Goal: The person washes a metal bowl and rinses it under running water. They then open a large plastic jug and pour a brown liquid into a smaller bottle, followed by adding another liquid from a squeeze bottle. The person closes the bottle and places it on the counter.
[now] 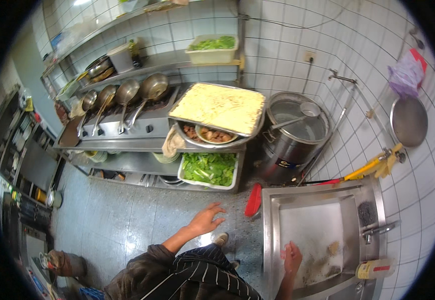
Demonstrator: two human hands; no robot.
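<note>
My left hand (207,220) is held out over the tiled floor, its fingers apart and nothing in it. Over the left part of the stainless steel sink (271,225) is my right hand (292,257), fingers partly curled; a small pinkish patch shows beside its fingers, and I cannot tell whether it is held. Dark grit and a tan lump (333,247) lie in the sink basin. A faucet (380,228), a black scouring pad (366,213) and a yellow-labelled bottle (374,269) are at the sink's right side.
Ahead stand a gas stove (142,127) with several long-handled pans, a metal tray of yellow food (217,107), and a white bin of leafy greens (210,170). A steel stockpot (296,142) with a ladle stands right of them. A red dustpan-like object (253,200) is beside the sink; a gas cylinder (67,263) stands lower left.
</note>
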